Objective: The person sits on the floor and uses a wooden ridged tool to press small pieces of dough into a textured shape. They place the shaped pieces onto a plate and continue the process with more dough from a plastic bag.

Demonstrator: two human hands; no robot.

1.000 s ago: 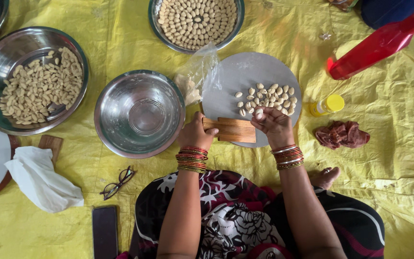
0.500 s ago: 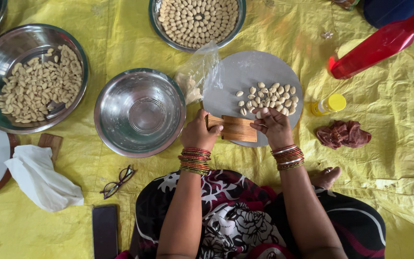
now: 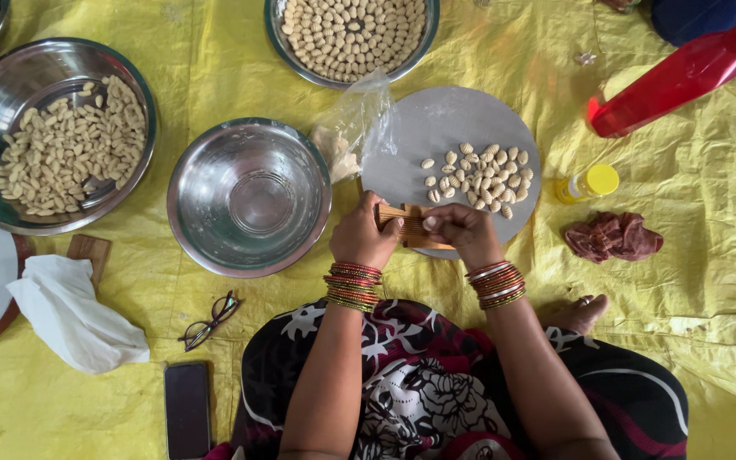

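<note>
My left hand [image 3: 363,232] grips the left end of a small ridged wooden board [image 3: 411,227] that lies on the near edge of a round grey plate [image 3: 436,128]. My right hand [image 3: 462,230] rests on the board's right part, fingers curled down with a small piece of dough at the fingertips. Several small ridged dough shells [image 3: 479,177] lie in a cluster on the plate just beyond my right hand. Both wrists wear stacks of bangles.
An empty steel bowl [image 3: 249,196] sits left of the plate. A steel bowl with shells [image 3: 53,136] is far left, another at the top [image 3: 351,34]. A plastic bag [image 3: 353,128], yellow-capped bottle [image 3: 585,183], red bottle [image 3: 683,72], brown cloth [image 3: 613,237], glasses [image 3: 210,321], phone [image 3: 187,411] and white cloth [image 3: 74,313] lie around on the yellow sheet.
My right hand has come back from the shells on the plate down onto the wooden board. My left hand keeps its hold on the board.
</note>
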